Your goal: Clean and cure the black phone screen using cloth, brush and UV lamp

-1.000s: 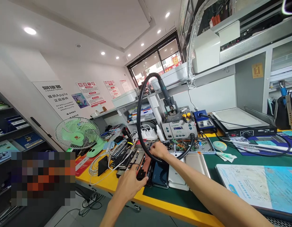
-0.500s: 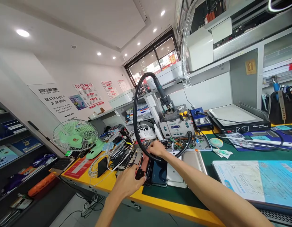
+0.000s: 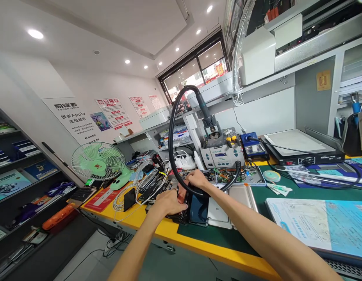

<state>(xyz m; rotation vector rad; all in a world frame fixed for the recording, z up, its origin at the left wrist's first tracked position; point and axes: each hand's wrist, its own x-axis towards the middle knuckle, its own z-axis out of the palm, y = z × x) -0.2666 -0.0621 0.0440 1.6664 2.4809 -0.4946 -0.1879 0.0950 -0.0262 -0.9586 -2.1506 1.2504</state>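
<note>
Sorting looks barely begun: the left hand (image 3: 168,201) lies curled on the stacked phones (image 3: 181,210), grip unclear. Just beyond, the right hand (image 3: 196,179) closes loosely over more, most untouched.

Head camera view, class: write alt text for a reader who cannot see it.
A person's left hand and right hand reach into a row of phones lying on a cluttered repair bench. Behind them stands a hot-air rework station with a looping black hose; a green desk fan stands to the left.
</note>
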